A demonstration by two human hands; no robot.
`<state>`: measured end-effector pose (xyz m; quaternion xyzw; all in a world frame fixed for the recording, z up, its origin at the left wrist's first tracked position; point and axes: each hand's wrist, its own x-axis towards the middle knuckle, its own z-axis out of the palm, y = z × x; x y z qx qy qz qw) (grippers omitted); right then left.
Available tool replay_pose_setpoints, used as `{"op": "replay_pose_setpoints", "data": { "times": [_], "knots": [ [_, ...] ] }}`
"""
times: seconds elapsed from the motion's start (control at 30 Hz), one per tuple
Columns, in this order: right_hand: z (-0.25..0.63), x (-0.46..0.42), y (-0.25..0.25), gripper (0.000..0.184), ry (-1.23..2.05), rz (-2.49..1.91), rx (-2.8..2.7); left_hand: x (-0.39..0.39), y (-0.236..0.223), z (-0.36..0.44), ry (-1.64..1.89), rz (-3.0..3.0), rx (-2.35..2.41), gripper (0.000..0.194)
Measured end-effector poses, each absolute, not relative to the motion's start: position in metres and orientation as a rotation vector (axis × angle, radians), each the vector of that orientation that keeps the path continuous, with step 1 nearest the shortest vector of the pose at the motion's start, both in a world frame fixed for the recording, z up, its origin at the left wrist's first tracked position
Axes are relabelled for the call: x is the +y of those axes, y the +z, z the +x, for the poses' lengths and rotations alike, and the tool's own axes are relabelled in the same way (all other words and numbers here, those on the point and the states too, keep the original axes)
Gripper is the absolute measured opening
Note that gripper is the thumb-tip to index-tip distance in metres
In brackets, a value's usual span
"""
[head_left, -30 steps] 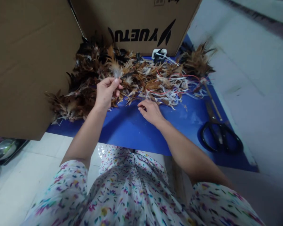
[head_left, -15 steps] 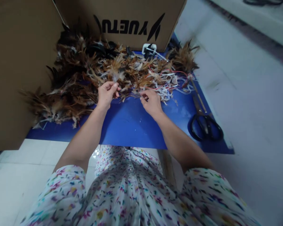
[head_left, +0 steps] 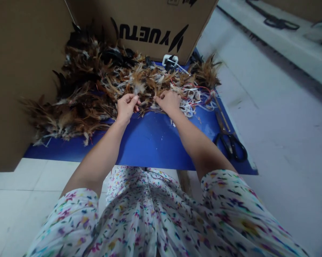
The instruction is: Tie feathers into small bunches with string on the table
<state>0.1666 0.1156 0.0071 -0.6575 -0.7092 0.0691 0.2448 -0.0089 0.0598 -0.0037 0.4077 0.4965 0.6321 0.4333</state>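
A pile of brown and black feathers (head_left: 91, 91) spreads over the blue tabletop (head_left: 152, 142). My left hand (head_left: 126, 107) is at the pile's near edge, thumb and index finger pinched together and the other fingers curled. What it pinches is too small to make out. To its right, my right hand (head_left: 169, 101) reaches palm down into the feathers, thumb and index finger closing on a brown feather tip among them. White and red ties (head_left: 191, 103) lie tangled beside that hand. Black-handled scissors (head_left: 232, 147) rest at the table's right side.
Behind the pile stands a cardboard box (head_left: 150, 21) with dark lettering, and another cardboard panel (head_left: 24, 78) rises at the left. A white square buckle-like piece (head_left: 170, 61) lies at the back. A separate feather bunch (head_left: 206, 71) sits at the right rear corner.
My right hand has moved forward and slightly left, from the pile's near edge into the feathers. My left hand keeps its pinch, a little further right. The view has shifted slightly.
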Motion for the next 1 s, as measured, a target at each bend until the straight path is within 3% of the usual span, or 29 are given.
{"op": "replay_pose_setpoints", "data": {
  "times": [0.1, 0.5, 0.7, 1.0],
  "knots": [
    [0.165, 0.129, 0.013, 0.01, 0.348, -1.79, -1.943, 0.06, -0.004, -0.008, 1.561, 1.018, 1.237, 0.017],
    [0.176, 0.122, 0.041, 0.01, 0.555, -1.259, -1.852, 0.044, 0.01, 0.001, 1.327, 0.792, 0.962, 0.013],
    [0.157, 0.088, 0.032, 0.01, 0.461, -1.177, -1.976, 0.039, 0.009, 0.006, 1.146, 0.704, 0.903, 0.01],
    [0.171, 0.098, 0.013, 0.002, 0.718, -1.132, -1.774, 0.044, 0.006, 0.002, 1.205, 0.754, 0.959, 0.015]
  ]
}}
